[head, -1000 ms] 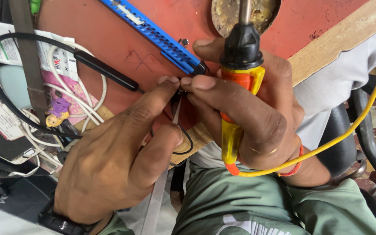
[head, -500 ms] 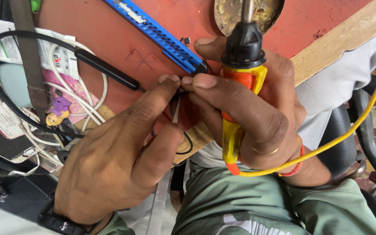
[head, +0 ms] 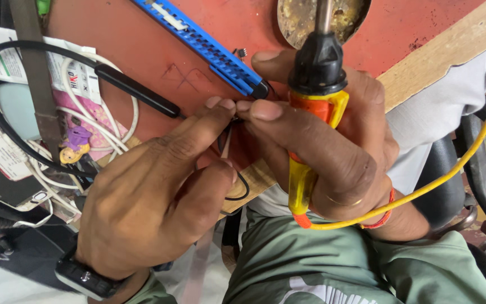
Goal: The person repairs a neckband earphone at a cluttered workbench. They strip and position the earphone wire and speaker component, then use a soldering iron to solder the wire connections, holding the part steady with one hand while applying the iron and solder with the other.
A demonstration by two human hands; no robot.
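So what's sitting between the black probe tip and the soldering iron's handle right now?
In the head view, the pinched fingertips of both hands: left hand and right hand meet there over thin black wire, between probe and soldering iron.

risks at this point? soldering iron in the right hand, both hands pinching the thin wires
1. The right hand holds the soldering iron while also pinching the thin wires; its metal shaft sits close to the thumb, so a burn seems possible if it is hot.
2. The left hand fingertips meet the right ones at the pinch; a slip could drop the wires.
3. The yellow cord crosses the chair and might snag.
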